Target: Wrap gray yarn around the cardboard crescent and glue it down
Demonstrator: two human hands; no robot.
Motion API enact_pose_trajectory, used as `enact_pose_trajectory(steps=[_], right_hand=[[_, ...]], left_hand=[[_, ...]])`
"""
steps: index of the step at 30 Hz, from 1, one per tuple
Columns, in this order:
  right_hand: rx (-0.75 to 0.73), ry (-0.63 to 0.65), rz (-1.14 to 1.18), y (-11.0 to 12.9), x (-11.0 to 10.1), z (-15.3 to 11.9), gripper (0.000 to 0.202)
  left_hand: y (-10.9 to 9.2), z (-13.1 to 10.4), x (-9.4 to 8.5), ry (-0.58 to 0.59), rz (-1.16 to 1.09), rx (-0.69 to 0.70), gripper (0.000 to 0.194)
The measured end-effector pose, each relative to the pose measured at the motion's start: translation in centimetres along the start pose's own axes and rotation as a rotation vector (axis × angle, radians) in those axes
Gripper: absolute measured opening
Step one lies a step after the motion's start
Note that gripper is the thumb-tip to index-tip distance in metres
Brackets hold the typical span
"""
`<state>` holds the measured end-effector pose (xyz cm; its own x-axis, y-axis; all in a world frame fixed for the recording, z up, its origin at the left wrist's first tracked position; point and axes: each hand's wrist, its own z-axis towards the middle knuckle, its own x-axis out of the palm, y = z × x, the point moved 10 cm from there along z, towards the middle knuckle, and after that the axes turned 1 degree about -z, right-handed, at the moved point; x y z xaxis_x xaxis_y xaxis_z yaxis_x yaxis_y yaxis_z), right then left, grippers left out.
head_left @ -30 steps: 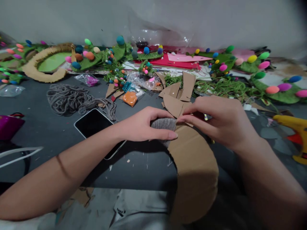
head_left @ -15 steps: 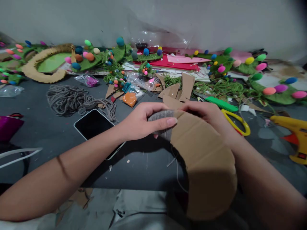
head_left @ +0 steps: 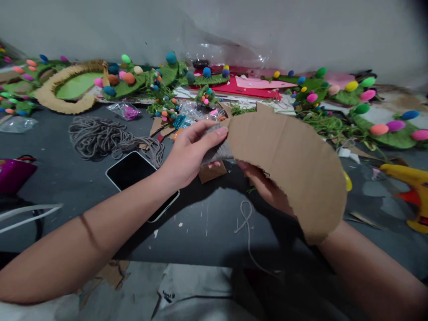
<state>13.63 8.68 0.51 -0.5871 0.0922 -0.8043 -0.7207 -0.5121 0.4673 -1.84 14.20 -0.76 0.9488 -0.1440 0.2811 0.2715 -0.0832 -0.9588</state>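
Observation:
A curved cardboard piece [head_left: 290, 165], shaped like a thick crescent, is held up over the table. Grey cord wrapping [head_left: 216, 154] covers its left end. My left hand [head_left: 190, 154] is closed on that wrapped end, thumb on top and fingertips showing below. Beneath the cardboard is my right hand [head_left: 267, 189], seen along the inner curve; its fingers are mostly hidden, so their grip cannot be made out. A loose length of grey cord [head_left: 248, 223] lies looped on the table and trails over the front edge.
To the left are a phone [head_left: 133, 174] and a grey cord bundle [head_left: 96, 138]. A yellow glue gun [head_left: 409, 183] lies at the right. Along the wall stand green leaf shapes with coloured balls [head_left: 384, 129] and a tan fringed ring [head_left: 63, 107].
The cardboard has been raised and turned, its free end swinging up and right. My right hand has moved from its top edge to underneath. More loose cord shows on the table.

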Motion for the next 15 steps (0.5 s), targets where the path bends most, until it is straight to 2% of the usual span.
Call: enact_pose_trajectory(steps=[3, 8, 15], right_hand=[[0.012, -0.099, -0.010, 0.9, -1.2, 0.3, 0.029], [-0.003, -0.159, 0.152, 1.6, -1.5, 0.9, 0.025], [-0.002, -0.068, 0.264, 2.0, -0.8, 1.2, 0.019]], left_hand=[[0.2, 0.2, -0.2, -0.028, -0.019, -0.049, 0.011], [0.3, 0.2, -0.5, -0.069, 0.024, -0.086, 0.011], [0.6, 0.1, -1.0, -0.117, 0.022, -0.109, 0.016]])
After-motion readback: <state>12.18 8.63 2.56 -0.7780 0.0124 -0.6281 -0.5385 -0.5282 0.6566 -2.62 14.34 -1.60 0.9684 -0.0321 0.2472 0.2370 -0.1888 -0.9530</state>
